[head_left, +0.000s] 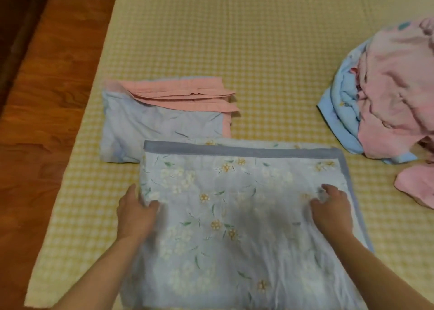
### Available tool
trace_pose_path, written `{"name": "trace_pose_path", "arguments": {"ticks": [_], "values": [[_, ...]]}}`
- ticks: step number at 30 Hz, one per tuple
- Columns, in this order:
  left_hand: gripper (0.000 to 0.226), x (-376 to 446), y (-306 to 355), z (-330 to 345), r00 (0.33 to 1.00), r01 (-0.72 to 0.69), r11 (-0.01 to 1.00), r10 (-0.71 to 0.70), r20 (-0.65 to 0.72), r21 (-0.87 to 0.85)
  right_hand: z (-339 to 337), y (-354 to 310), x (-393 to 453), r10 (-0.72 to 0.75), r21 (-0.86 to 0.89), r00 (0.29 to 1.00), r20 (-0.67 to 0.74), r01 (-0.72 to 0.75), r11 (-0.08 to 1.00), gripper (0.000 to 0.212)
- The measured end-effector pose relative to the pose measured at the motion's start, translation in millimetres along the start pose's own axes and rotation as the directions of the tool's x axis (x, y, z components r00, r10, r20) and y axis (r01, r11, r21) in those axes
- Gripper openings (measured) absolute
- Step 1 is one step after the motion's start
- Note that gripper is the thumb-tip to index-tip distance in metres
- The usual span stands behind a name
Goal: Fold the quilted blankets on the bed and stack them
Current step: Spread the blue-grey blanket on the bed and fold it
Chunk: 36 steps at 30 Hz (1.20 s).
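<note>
A pale blue floral quilted blanket [234, 204] with a grey-blue border lies folded on the bed in front of me. My left hand [135, 212] grips its left edge, fingers curled round the fabric. My right hand [332, 209] rests on the blanket near its right border with fingers bent, pinching the cloth. Behind it to the left lies a folded blue blanket with pink edging [162, 119]; the floral one overlaps its near corner. A crumpled pink and blue blanket heap [385, 98] sits at the right.
The bed [258, 39] has a yellow checked cover, with bare cover beyond the blankets. A wooden floor [47, 98] runs along the bed's left edge. A loose pink fabric piece [415, 185] lies at the right edge.
</note>
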<state>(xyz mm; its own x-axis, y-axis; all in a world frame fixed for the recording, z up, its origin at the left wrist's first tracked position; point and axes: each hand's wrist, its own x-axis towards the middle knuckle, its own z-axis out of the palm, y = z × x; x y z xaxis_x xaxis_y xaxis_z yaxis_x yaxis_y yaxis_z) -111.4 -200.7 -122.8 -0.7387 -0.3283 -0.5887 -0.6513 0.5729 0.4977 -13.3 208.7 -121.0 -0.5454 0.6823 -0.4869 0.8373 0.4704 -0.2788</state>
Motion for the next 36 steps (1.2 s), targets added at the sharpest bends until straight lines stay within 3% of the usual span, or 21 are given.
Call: {"name": "trace_pose_path", "arguments": {"ticks": [1,3,5,7,9,10,12,14,15,17,18,19,21,23,24,25,27,29,31,33,36], "values": [[0.059,24.9,12.9,6.5,0.998,-0.068,0.998,0.068,0.009,-0.011,13.6,-20.4,22.8,-0.176,-0.050,0.982,0.064,0.179,0.983,0.054],[0.051,67.5,38.2,14.9,0.998,-0.066,0.991,0.066,-0.009,-0.117,37.1,-63.3,63.5,-0.451,-0.127,0.875,0.177,0.475,0.871,0.055],[0.066,99.1,48.7,20.6,0.999,-0.007,0.983,0.001,-0.032,-0.185,54.6,-92.5,94.5,-0.596,-0.197,0.757,0.270,0.649,0.735,0.061],[0.067,101.3,53.9,20.3,1.000,0.001,0.976,-0.005,-0.018,-0.216,67.5,-102.0,114.7,-0.607,-0.293,0.702,0.373,0.710,0.641,0.071],[0.050,67.7,64.9,12.8,0.989,-0.057,0.972,0.086,0.118,-0.228,71.5,-102.5,127.8,-0.583,-0.368,0.690,0.428,0.723,0.585,0.085],[0.038,42.8,68.4,6.8,0.954,-0.127,0.971,0.176,0.242,-0.204,70.2,-101.5,130.9,-0.581,-0.392,0.685,0.439,0.728,0.562,0.090],[0.028,-14.0,69.2,-7.8,0.833,-0.398,0.917,0.354,0.425,0.017,63.1,-97.9,133.8,-0.571,-0.435,0.677,0.465,0.736,0.519,0.096],[0.034,-50.4,52.7,-16.0,0.803,-0.586,0.733,0.466,0.372,0.346,52.9,-94.6,134.8,-0.545,-0.479,0.677,0.494,0.735,0.479,0.093],[0.034,-60.3,43.1,-20.3,0.824,-0.565,0.664,0.489,0.286,0.490,48.3,-93.4,136.2,-0.541,-0.495,0.678,0.498,0.734,0.464,0.088],[0.030,-65.1,27.5,-26.9,0.870,-0.458,0.707,0.480,0.110,0.539,41.4,-94.2,139.7,-0.541,-0.505,0.667,0.512,0.743,0.438,0.066],[0.030,-61.3,23.0,-28.1,0.859,-0.460,0.707,0.506,0.069,0.538,38.9,-96.7,140.4,-0.538,-0.495,0.652,0.534,0.757,0.426,0.050],[0.030,-56.2,21.1,-27.6,0.820,-0.504,0.665,0.568,0.065,0.551,36.9,-99.8,140.7,-0.535,-0.483,0.637,0.555,0.771,0.416,0.034],[0.016,-43.8,21.3,-25.8,0.667,-0.660,0.489,0.731,0.145,0.571,32.5,-103.8,137.3,-0.568,-0.453,0.600,0.564,0.799,0.395,0.009],[0.005,-31.7,24.4,-24.0,0.536,-0.795,0.372,0.800,0.269,0.478,27.5,-99.7,134.2,-0.678,-0.417,0.530,0.509,0.841,0.345,0.011],[0.008,-31.2,28.7,-23.4,0.539,-0.822,0.414,0.787,0.300,0.391,22.4,-93.7,132.5,-0.696,-0.389,0.516,0.499,0.851,0.351,0.015],[0.010,-30.9,33.2,-24.0,0.608,-0.789,0.532,0.745,0.273,0.307,16.1,-85.0,132.0,-0.679,-0.368,0.525,0.514,0.849,0.378,0.018],[0.030,-15.8,37.5,-23.8,0.765,-0.642,0.743,0.638,0.089,0.188,-0.6,-64.2,135.4,-0.597,-0.395,0.574,0.560,0.819,0.416,0.020],[0.033,16.5,41.8,-24.4,0.869,-0.477,0.871,0.487,-0.085,0.114,-21.1,-50.5,147.1,-0.527,-0.520,0.626,0.575,0.777,0.356,0.020],[0.015,54.5,49.3,-28.2,0.923,-0.358,0.927,0.369,-0.110,0.108,-33.4,-50.7,159.5,-0.470,-0.617,0.690,0.550,0.715,0.328,0.019],[0.025,89.3,55.1,-6.2,0.952,-0.297,0.947,0.303,-0.034,0.124,-42.4,-50.0,175.1,-0.468,-0.646,0.760,0.451,0.640,0.417,0.031],[0.025,105.5,55.8,13.0,0.968,-0.185,0.974,0.203,-0.145,0.130,-30.7,-55.5,183.6,-0.562,-0.634,0.762,0.321,0.614,0.470,0.039]]}}
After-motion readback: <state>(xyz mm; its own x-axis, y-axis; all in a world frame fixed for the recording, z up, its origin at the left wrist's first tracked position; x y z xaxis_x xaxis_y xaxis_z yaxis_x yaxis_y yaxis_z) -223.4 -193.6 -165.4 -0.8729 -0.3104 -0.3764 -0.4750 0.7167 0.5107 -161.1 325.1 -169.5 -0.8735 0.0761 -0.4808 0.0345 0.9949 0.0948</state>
